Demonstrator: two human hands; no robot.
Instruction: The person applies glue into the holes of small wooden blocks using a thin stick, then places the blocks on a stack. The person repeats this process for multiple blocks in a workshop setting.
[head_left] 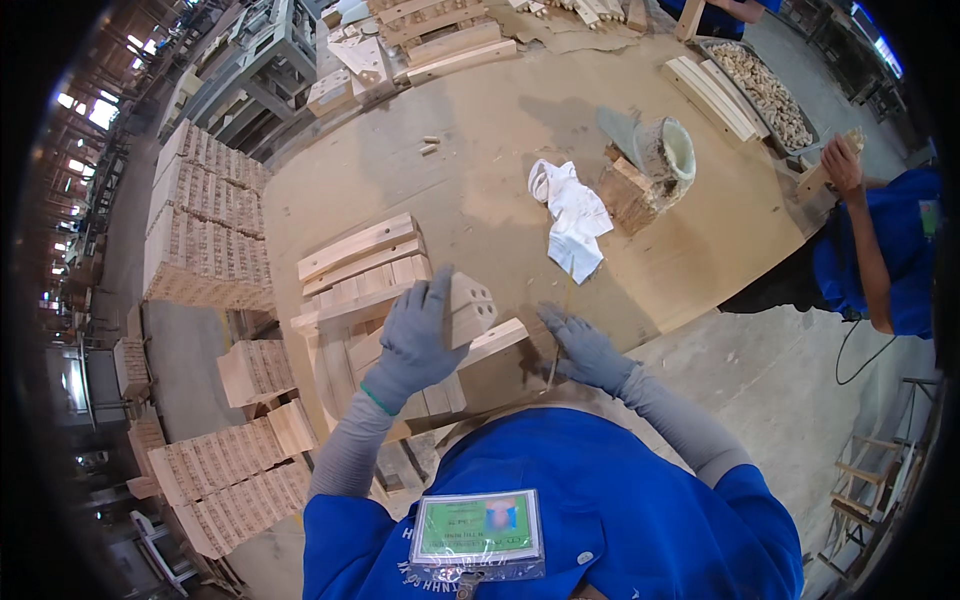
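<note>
My left hand [412,338], in a grey glove, is closed on a short bundle of wooden pieces [466,312] with round holes in their ends. These are above a stack of wooden slats [365,245] at the table's near left. A single slat [497,343] sticks out to the right, beneath the held pieces. My right hand [588,352], also gloved, is low over the near table edge with its fingers apart. A thin stick [557,345] runs by its fingertips; whether they touch it is unclear. Beyond lies a crumpled white cloth [572,215].
A glue-crusted container [672,160] rests against a wood block [630,190] on the brown table [480,130]. Small dowels [430,146] lie farther back. Stacked wooden parts [205,220] stand left. A co-worker's hand [842,165] is at right, near a dowel-filled tray [760,85].
</note>
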